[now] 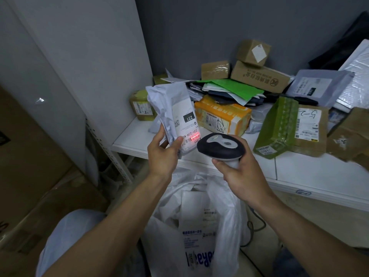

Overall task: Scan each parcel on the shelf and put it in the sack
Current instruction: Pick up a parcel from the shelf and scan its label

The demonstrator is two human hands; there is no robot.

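**Head view: scanner's red line on a white parcel, held over the open sack**

Nearest to me, low in the middle, I see the white plastic sack (225,206) standing open, with a flat white mailer (196,218) printed in blue lying inside it. Just above its mouth are both hands. The left hand (162,151) grips the near end of a white parcel (173,108), thumb on the label face and fingers curled round the back. It holds the parcel tilted upright with the label toward me, and the label reads "231". The right hand (239,170) is wrapped round the pale handle of a scanner (219,144). The scanner's dark head sits just beside the parcel's near end, though I cannot tell whether the two touch. A red scan line (194,134) glows on the barcode at that end of the label.

Beyond the hands runs the white shelf (299,172). On its right side a green padded parcel (277,126) leans against a brown envelope (311,126) with a handwritten label. In the middle lies an orange box (221,114). To its left, by the wall, is an olive taped parcel (141,106). Farther back a bright green bag (233,86) lies on a heap of dark and white mailers. Behind that heap a small cardboard box (253,51) perches on a long printed carton (259,75), with a taped box (215,69) to their left. At the far right a grey mailer (317,86) rests against a larger white one.
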